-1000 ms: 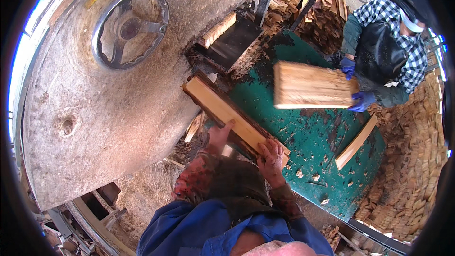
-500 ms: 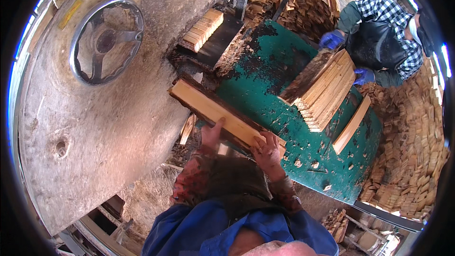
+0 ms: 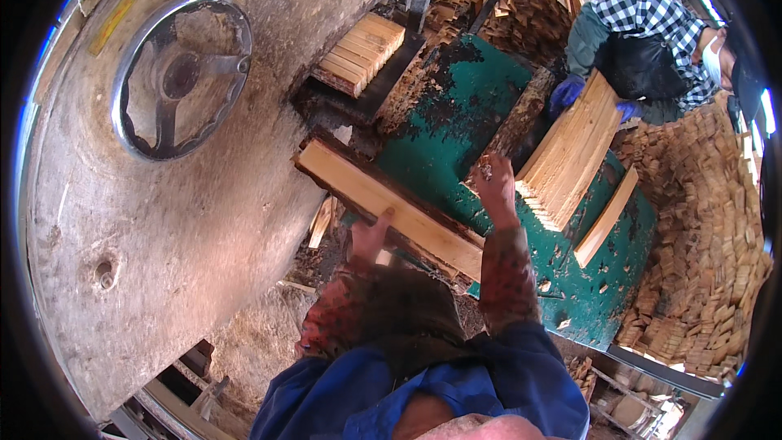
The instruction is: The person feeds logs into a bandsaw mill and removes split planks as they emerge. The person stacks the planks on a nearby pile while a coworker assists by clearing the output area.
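Note:
A thick plank with bark along its edges (image 3: 399, 208) lies slantwise in front of me, its pale cut face up. My left hand (image 3: 371, 235) grips its near edge, thumb on top. My right hand (image 3: 495, 187) reaches over the green metal table, fingers closed round the near end of a dark bark-covered slab (image 3: 520, 118). Right beside that slab, a co-worker's purple-gloved hands (image 3: 566, 96) hold a stack of thin boards (image 3: 574, 155). A single narrow board (image 3: 607, 216) lies apart to the right.
A steering-wheel-like handwheel (image 3: 181, 77) is on the large pale panel at left. Cut boards (image 3: 358, 53) stand in a row on a dark metal ledge. The green table (image 3: 432, 126) carries wood chips. Large wood piles (image 3: 692, 253) are behind and right.
My right hand has left the plank and moved up and right to the bark slab. That slab now stands apart from the board stack. My left hand stays on the plank.

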